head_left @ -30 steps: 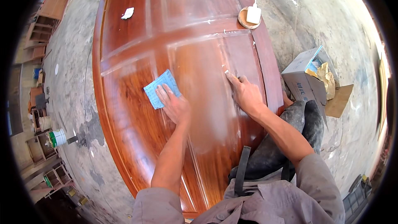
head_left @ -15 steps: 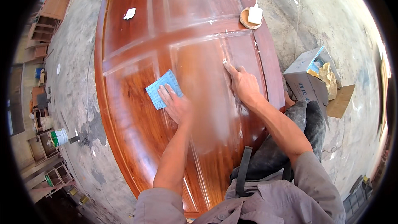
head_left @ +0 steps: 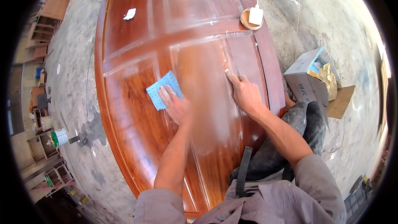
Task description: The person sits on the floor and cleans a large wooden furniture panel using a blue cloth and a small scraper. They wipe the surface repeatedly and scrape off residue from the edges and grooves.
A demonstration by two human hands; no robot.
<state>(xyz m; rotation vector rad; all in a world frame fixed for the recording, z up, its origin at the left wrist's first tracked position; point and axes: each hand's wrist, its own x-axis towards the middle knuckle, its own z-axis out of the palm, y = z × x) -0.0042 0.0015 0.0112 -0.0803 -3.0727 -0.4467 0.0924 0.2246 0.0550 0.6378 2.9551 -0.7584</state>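
A polished reddish-brown wooden panel door [head_left: 137, 95] lies flat in front of me, with white smears along its mouldings. My left hand [head_left: 175, 103] rests on it, fingers stretched out flat over a blue sheet [head_left: 158, 90] with printing on it, which looks like sandpaper backing. Farther right, my right hand [head_left: 246, 94] is closed with the index finger pointing forward along a raised moulding. At that fingertip sits a small white piece [head_left: 226, 71], pressed against the wood; its kind is too small to make out.
A white squeeze bottle [head_left: 256, 15] stands in a round shallow dish [head_left: 244, 20] at the door's right edge. A crumpled white scrap [head_left: 129, 14] lies far left. On the concrete floor are an opened cardboard box [head_left: 304, 74] at right and a paint bucket [head_left: 60, 137] at left.
My right hand has slid a short way toward me along the moulding, with the white piece at its fingertip. My left hand and the blue sheet have hardly moved.
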